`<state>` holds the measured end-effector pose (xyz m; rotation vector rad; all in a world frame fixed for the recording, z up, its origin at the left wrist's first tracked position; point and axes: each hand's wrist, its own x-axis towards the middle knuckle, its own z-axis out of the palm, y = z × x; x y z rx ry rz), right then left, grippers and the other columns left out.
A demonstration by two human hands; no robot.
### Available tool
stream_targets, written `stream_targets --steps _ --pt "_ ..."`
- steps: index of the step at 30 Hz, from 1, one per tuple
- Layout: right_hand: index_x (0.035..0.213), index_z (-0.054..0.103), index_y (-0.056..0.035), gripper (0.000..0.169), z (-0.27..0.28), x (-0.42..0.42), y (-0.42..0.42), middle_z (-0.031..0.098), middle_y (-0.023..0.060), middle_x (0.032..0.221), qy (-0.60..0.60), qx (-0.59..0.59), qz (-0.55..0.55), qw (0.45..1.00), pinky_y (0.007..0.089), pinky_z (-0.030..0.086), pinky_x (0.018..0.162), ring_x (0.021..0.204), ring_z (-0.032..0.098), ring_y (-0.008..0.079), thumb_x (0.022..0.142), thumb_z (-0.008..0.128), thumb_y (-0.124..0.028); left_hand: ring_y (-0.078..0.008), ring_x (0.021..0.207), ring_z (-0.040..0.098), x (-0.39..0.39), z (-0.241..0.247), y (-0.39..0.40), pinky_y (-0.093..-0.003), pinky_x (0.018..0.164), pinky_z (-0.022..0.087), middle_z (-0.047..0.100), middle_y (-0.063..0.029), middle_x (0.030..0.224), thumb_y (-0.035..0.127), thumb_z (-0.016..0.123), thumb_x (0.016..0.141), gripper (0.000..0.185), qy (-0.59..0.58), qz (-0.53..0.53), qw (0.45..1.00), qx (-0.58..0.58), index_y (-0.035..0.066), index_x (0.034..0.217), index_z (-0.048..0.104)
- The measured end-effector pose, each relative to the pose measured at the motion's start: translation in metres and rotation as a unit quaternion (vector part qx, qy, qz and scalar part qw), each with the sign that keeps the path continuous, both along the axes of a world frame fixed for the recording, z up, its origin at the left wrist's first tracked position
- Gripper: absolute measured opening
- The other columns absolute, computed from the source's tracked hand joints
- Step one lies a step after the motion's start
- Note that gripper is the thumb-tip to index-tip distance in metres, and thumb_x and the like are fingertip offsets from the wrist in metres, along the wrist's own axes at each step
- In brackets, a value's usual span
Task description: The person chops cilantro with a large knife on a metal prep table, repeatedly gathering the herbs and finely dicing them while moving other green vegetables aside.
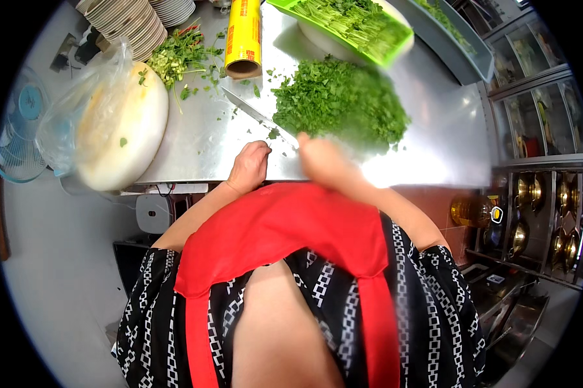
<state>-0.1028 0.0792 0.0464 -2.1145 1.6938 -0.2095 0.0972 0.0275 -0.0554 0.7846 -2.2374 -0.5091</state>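
Observation:
My right hand, blurred, grips a kitchen knife at the handle end. Its blade points up and left, low over or on the steel worktop; I cannot tell whether it touches. Just beyond the hand lies a heap of chopped green leafy herbs, its right part blurred. My left hand rests at the front edge of the worktop, left of the knife's handle end. The fingers are curled in, and nothing shows in them. Small leaf scraps are scattered beside the blade.
Left stands a thick round white chopping board with a clear plastic bag over it. Behind are stacked plates, herb trimmings and a yellow roll. A green basket of cut stems and a grey bin stand back right.

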Motion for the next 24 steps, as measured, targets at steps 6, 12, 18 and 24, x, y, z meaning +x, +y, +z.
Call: stream_targets --steps 6,12,18,24 --pt "0.089 0.052 0.0072 0.015 0.003 -0.003 0.012 0.063 0.0239 0.070 0.032 -0.028 0.065 0.997 0.0462 0.051 0.059 0.066 0.064 0.0385 0.076 0.048 0.001 -0.0332 0.081 0.059 -0.005 0.007 0.006 -0.0379 0.072 0.050 0.058 -0.0130 0.086 -0.005 0.061 0.075 0.009 0.036 0.052 0.995 0.075 0.000 0.081 0.057" --pt "0.090 0.051 0.0084 0.017 0.013 0.006 -0.002 0.064 0.0255 0.071 -0.005 -0.004 0.023 1.000 0.0460 0.052 0.059 0.068 0.064 0.0405 0.074 0.048 0.003 -0.0307 0.078 0.056 0.002 0.006 0.003 -0.0366 0.067 0.048 0.057 -0.0116 0.084 -0.003 0.063 0.075 0.007 -0.007 0.029 1.000 0.002 0.000 0.081 0.060" --pt "0.092 0.051 0.0088 0.019 0.016 0.002 0.007 0.064 0.0251 0.071 0.041 -0.004 0.076 0.996 0.0450 0.052 0.060 0.067 0.065 0.0390 0.074 0.049 0.003 -0.0306 0.078 0.057 0.012 0.001 0.008 -0.0377 0.068 0.047 0.058 -0.0115 0.083 -0.006 0.063 0.070 0.017 -0.021 0.032 0.999 0.007 0.001 0.086 0.064" --pt "0.092 0.052 0.0086 0.019 0.013 0.011 0.002 0.064 0.0254 0.072 0.020 0.000 0.077 0.997 0.0445 0.053 0.061 0.068 0.065 0.0380 0.074 0.049 0.003 -0.0326 0.080 0.059 0.012 0.000 0.006 -0.0382 0.068 0.049 0.061 -0.0127 0.087 -0.009 0.059 0.070 0.019 -0.016 0.040 0.999 -0.002 0.002 0.085 0.061"
